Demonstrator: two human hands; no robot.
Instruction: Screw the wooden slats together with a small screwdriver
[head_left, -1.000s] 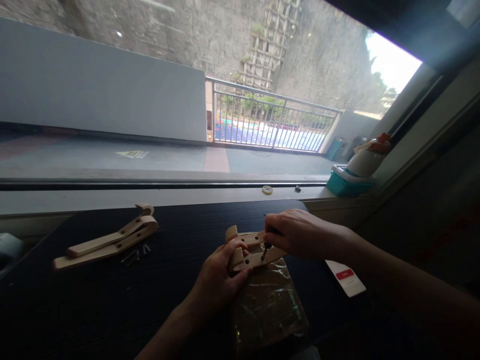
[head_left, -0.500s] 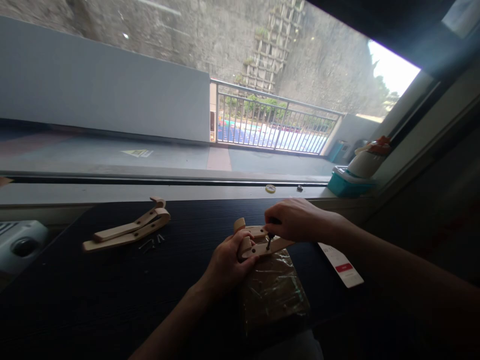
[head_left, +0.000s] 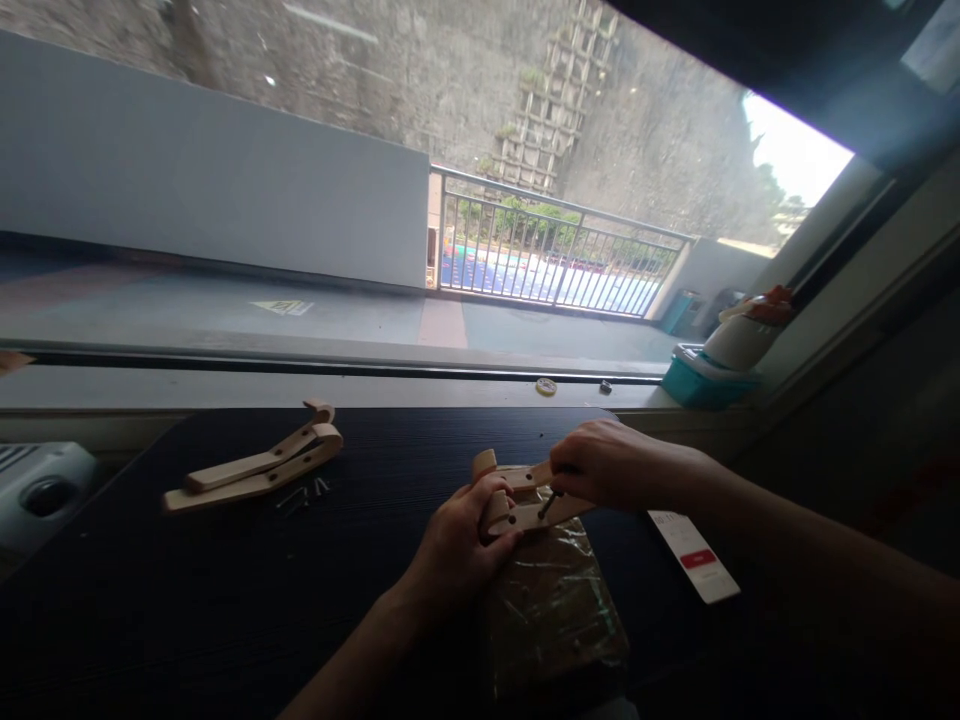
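Observation:
My left hand [head_left: 457, 535] is closed around the curled ends of a pair of pale wooden pieces [head_left: 525, 517] with dark holes along them. These rest on a brown box wrapped in clear plastic [head_left: 555, 610]. My right hand [head_left: 600, 462] is closed round the dark handle of a screwdriver [head_left: 551, 502], mostly hidden in the fist. Its thin shaft leans, with the tip at a hole in the nearer wooden piece. To the left lie two similar curved wooden pieces [head_left: 262, 470], side by side, and several small screws [head_left: 321, 487] lie close by.
On the dark table [head_left: 405, 440], a phone [head_left: 697, 560] with a lit screen lies right of the box. A yellow-rimmed roll [head_left: 546, 387] sits on the windowsill, with a teal container [head_left: 705, 380] farther right. A white device [head_left: 45, 490] stands at the left edge.
The screwdriver shaft has gone from nearly upright to leaning, its handle end to the right, and my right hand has shifted slightly right. My left hand keeps its grip. The whole view has shifted slightly.

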